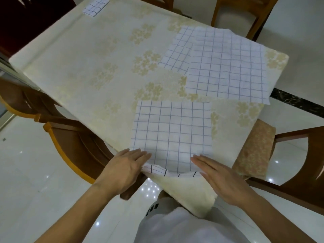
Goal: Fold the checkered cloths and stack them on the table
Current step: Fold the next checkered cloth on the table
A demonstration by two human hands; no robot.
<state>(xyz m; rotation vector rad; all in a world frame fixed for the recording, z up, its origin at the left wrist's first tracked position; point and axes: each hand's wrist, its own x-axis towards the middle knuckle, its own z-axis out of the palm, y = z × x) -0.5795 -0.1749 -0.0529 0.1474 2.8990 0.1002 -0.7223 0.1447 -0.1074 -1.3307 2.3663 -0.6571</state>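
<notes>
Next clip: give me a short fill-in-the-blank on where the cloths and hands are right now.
1. Both hands, left hand and right hand, lie flat on the ____ edge of the nearest cloth.
2. The folded cloth lies at the table's ____ corner.
3. Unfolded cloths waiting at the right: ____.

Missing words: near; far left; two

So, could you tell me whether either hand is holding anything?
Neither grips; left hand and right hand press flat on the white checkered cloth's near edge.
</notes>
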